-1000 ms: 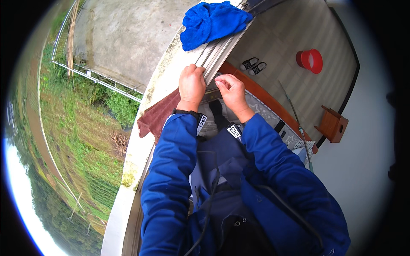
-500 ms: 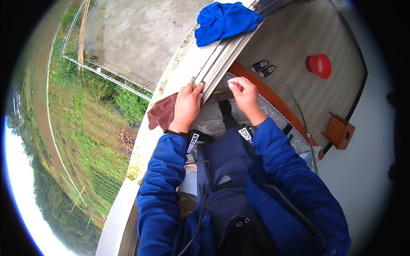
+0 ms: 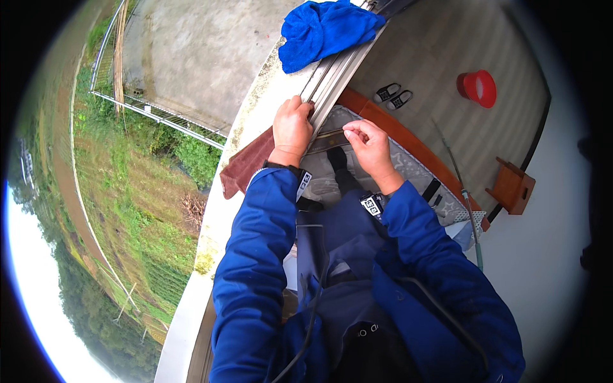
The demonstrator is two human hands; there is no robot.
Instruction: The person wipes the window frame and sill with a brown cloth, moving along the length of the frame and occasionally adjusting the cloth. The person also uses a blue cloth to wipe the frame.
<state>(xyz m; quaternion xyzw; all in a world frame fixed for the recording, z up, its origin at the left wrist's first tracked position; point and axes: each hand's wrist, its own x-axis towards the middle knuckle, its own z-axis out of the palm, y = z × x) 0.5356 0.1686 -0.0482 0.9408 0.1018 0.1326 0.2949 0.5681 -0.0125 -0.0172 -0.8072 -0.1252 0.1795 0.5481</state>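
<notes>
My left hand [image 3: 293,132] is closed on a brown cloth [image 3: 251,161] at the metal window track [image 3: 338,70]. A bit of brown shows by its fingertips, and the rest of the cloth trails back over the pale outer sill. To the right, my right hand [image 3: 370,150] hovers apart from the track, its thumb and fingers pinched together with nothing visible in them. A crumpled blue cloth [image 3: 329,32] lies farther along, across sill and track.
Outside are a concrete yard [image 3: 198,57], a metal railing [image 3: 159,118] and a grassy slope. Inside, a grey star-patterned bed [image 3: 412,167] has an orange-brown edge board [image 3: 389,131]. Beyond stand a red bucket [image 3: 469,86], black shoes [image 3: 393,96], a wooden stool [image 3: 511,186] and a leaning pole [image 3: 465,195].
My left hand has slid forward along the track, stretching the brown cloth out behind it. My right hand stays pinched and has shifted slightly.
</notes>
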